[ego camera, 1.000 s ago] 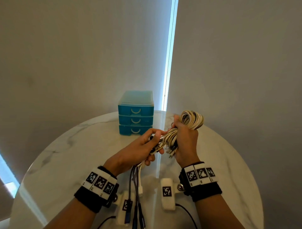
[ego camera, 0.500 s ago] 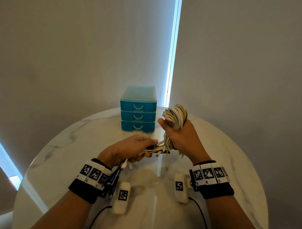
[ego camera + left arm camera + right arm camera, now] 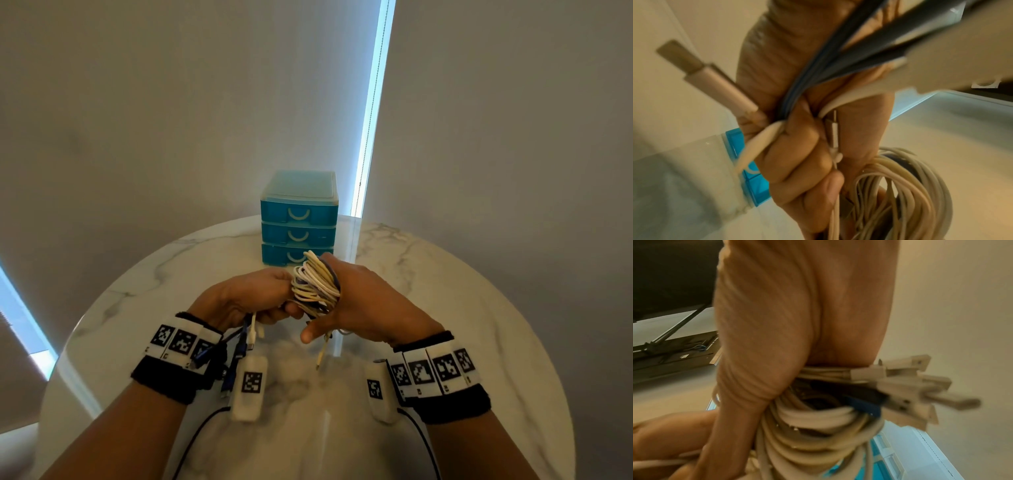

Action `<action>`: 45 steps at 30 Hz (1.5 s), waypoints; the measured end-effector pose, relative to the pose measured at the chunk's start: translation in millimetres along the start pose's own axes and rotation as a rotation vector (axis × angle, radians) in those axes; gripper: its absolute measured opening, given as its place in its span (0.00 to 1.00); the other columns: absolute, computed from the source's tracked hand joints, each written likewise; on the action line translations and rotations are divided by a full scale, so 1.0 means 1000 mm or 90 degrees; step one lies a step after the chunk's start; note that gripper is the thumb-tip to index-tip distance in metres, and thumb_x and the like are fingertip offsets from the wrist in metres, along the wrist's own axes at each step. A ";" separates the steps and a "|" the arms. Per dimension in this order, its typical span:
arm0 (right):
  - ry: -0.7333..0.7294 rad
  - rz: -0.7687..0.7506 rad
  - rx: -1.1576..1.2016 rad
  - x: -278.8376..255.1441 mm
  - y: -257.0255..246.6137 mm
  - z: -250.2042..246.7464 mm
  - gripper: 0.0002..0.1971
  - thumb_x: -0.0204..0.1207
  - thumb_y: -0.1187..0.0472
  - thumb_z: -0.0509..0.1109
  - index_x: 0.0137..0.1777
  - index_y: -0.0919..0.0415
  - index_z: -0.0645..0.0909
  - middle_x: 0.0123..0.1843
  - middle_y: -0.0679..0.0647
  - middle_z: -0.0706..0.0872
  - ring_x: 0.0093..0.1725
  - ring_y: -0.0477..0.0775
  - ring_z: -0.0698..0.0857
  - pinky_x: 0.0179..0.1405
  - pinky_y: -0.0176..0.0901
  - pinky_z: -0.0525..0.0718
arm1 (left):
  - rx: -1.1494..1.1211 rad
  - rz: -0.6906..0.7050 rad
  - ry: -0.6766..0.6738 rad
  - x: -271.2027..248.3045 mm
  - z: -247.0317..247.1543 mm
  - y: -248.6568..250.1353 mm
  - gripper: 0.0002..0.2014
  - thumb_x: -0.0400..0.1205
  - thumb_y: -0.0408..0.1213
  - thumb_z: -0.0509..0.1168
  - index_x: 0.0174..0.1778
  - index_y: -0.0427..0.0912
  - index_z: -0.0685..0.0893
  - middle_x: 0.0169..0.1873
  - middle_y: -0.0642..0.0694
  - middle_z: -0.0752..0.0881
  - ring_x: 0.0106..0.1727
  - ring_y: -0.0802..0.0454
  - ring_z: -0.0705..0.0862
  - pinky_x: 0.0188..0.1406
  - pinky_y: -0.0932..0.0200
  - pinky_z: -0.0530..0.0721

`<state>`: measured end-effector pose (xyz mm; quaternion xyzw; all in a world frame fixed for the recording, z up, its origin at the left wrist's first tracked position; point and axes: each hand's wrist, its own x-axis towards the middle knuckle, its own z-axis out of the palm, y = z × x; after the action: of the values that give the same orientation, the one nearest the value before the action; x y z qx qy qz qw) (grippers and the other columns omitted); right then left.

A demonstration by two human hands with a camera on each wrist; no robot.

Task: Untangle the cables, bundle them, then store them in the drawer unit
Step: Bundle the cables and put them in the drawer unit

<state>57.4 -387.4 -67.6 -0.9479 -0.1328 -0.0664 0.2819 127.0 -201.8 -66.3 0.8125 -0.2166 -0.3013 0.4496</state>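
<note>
Head view: both hands grip the cable bundle [image 3: 317, 286] (drawers shut).

Dim rm, bright window slit [image 3: 371, 102]; wrist views blurry, prob motion.

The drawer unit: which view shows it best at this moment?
The head view: the drawer unit stands whole on the table, all three drawers shut, just beyond the cable bundle. The left wrist view shows only a blue sliver behind the left hand; the right wrist view, a blurred corner.
</note>
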 end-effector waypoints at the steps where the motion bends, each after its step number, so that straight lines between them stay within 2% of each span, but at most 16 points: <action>1: 0.001 0.003 -0.010 0.001 -0.001 0.001 0.43 0.53 0.39 0.94 0.65 0.46 0.77 0.58 0.43 0.89 0.56 0.47 0.87 0.57 0.56 0.89 | -0.018 0.001 -0.001 -0.001 -0.001 0.000 0.22 0.94 0.35 0.56 0.32 0.47 0.79 0.25 0.52 0.74 0.23 0.58 0.63 0.22 0.65 0.60; 5: 0.021 0.013 -0.040 0.002 -0.001 0.003 0.47 0.50 0.33 0.93 0.67 0.44 0.76 0.59 0.42 0.88 0.56 0.47 0.87 0.57 0.56 0.90 | -0.091 0.002 -0.021 0.000 -0.003 0.000 0.23 0.96 0.38 0.52 0.38 0.48 0.85 0.27 0.50 0.76 0.22 0.58 0.64 0.19 0.67 0.60; 9: 0.043 0.027 -0.064 0.003 0.001 0.004 0.50 0.46 0.28 0.91 0.67 0.44 0.75 0.59 0.41 0.87 0.55 0.46 0.87 0.55 0.52 0.91 | -0.191 -0.015 -0.059 -0.001 -0.003 0.005 0.20 0.96 0.37 0.48 0.45 0.40 0.81 0.28 0.47 0.77 0.20 0.60 0.65 0.16 0.69 0.58; 11: 0.069 0.030 -0.087 0.004 0.003 0.003 0.47 0.50 0.31 0.92 0.67 0.46 0.75 0.59 0.43 0.87 0.54 0.47 0.86 0.52 0.48 0.89 | -0.269 -0.016 -0.081 -0.001 -0.004 0.008 0.19 0.95 0.33 0.45 0.47 0.35 0.80 0.29 0.45 0.79 0.18 0.61 0.65 0.12 0.71 0.59; 14: 0.122 0.026 -0.106 0.003 0.008 0.002 0.36 0.61 0.41 0.91 0.64 0.47 0.76 0.55 0.43 0.87 0.48 0.47 0.86 0.44 0.41 0.82 | -0.343 -0.007 -0.089 -0.004 0.000 0.011 0.19 0.94 0.33 0.46 0.51 0.31 0.81 0.32 0.41 0.82 0.18 0.59 0.70 0.11 0.71 0.67; 17: 0.160 0.053 -0.119 0.003 0.018 0.003 0.29 0.68 0.37 0.86 0.61 0.48 0.78 0.49 0.44 0.88 0.43 0.49 0.87 0.41 0.44 0.82 | -0.318 0.021 0.006 -0.005 0.006 0.012 0.17 0.95 0.36 0.54 0.64 0.27 0.85 0.40 0.36 0.90 0.27 0.51 0.85 0.18 0.64 0.82; 20: 0.181 0.118 -0.166 0.004 0.034 0.002 0.27 0.73 0.33 0.79 0.64 0.47 0.78 0.49 0.48 0.91 0.44 0.54 0.90 0.45 0.50 0.89 | -0.289 0.039 0.053 -0.002 0.008 0.013 0.18 0.95 0.44 0.60 0.73 0.37 0.83 0.49 0.36 0.95 0.38 0.44 0.91 0.36 0.54 0.92; 22: 0.193 0.151 -0.179 0.003 0.040 0.000 0.24 0.76 0.36 0.76 0.66 0.47 0.79 0.48 0.48 0.91 0.42 0.54 0.89 0.41 0.46 0.85 | -0.256 0.069 0.065 -0.003 0.008 0.014 0.17 0.93 0.52 0.63 0.71 0.46 0.85 0.51 0.40 0.96 0.44 0.43 0.94 0.47 0.49 0.94; 25: 0.194 0.181 -0.176 0.002 0.039 -0.001 0.20 0.78 0.44 0.75 0.67 0.48 0.81 0.47 0.49 0.91 0.40 0.53 0.86 0.39 0.43 0.82 | -0.199 0.102 0.099 -0.004 0.010 0.015 0.24 0.84 0.63 0.67 0.68 0.50 0.88 0.50 0.46 0.95 0.48 0.45 0.96 0.50 0.50 0.94; 30: 0.193 0.198 -0.188 0.004 0.031 0.001 0.17 0.78 0.47 0.75 0.64 0.49 0.79 0.49 0.51 0.91 0.44 0.57 0.90 0.44 0.49 0.90 | -0.036 0.109 0.186 -0.003 0.014 0.017 0.30 0.72 0.71 0.72 0.59 0.52 0.91 0.44 0.55 0.96 0.44 0.57 0.96 0.40 0.60 0.92; 33: 0.194 0.211 -0.208 0.006 0.027 0.005 0.19 0.78 0.44 0.75 0.64 0.49 0.76 0.52 0.52 0.91 0.47 0.60 0.90 0.44 0.51 0.90 | -0.007 0.128 0.192 -0.004 0.014 0.015 0.27 0.70 0.68 0.79 0.57 0.52 0.92 0.44 0.52 0.96 0.44 0.56 0.95 0.36 0.64 0.87; 37: 0.189 0.250 -0.167 0.002 0.026 0.000 0.24 0.76 0.44 0.76 0.69 0.48 0.75 0.49 0.53 0.89 0.45 0.59 0.89 0.39 0.47 0.85 | 0.016 0.150 0.162 -0.004 0.011 0.014 0.21 0.71 0.52 0.86 0.57 0.52 0.93 0.42 0.55 0.95 0.43 0.56 0.95 0.37 0.66 0.89; 38: 0.194 0.262 -0.143 0.000 0.026 -0.001 0.21 0.76 0.46 0.76 0.67 0.47 0.77 0.47 0.51 0.89 0.43 0.57 0.89 0.37 0.45 0.83 | 0.028 0.163 0.155 -0.004 0.011 0.013 0.19 0.74 0.48 0.85 0.59 0.52 0.93 0.43 0.57 0.95 0.42 0.56 0.95 0.38 0.65 0.90; 41: 0.180 0.333 -0.080 -0.001 0.030 -0.002 0.10 0.74 0.49 0.75 0.51 0.51 0.84 0.39 0.49 0.87 0.37 0.51 0.87 0.33 0.42 0.81 | 0.084 0.221 0.126 -0.005 0.008 0.010 0.15 0.85 0.46 0.76 0.68 0.54 0.91 0.46 0.53 0.95 0.41 0.51 0.95 0.39 0.63 0.91; 43: 0.148 0.371 -0.018 -0.001 0.031 -0.002 0.12 0.70 0.49 0.77 0.48 0.54 0.84 0.41 0.52 0.89 0.39 0.53 0.89 0.37 0.47 0.88 | 0.133 0.257 0.097 -0.004 0.002 0.004 0.16 0.90 0.49 0.69 0.73 0.57 0.89 0.45 0.46 0.94 0.39 0.46 0.93 0.39 0.60 0.92; 45: 0.116 0.385 0.042 -0.001 0.029 -0.003 0.13 0.71 0.49 0.81 0.46 0.53 0.81 0.43 0.54 0.89 0.41 0.52 0.89 0.41 0.48 0.90 | 0.146 0.278 0.093 -0.002 -0.004 -0.001 0.16 0.92 0.49 0.65 0.75 0.58 0.89 0.42 0.43 0.93 0.37 0.43 0.92 0.39 0.57 0.93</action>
<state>64.3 -412.2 -80.4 -0.9251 0.1785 -0.0596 0.3299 128.2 -197.5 -65.1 0.8116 -0.3868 -0.1113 0.4233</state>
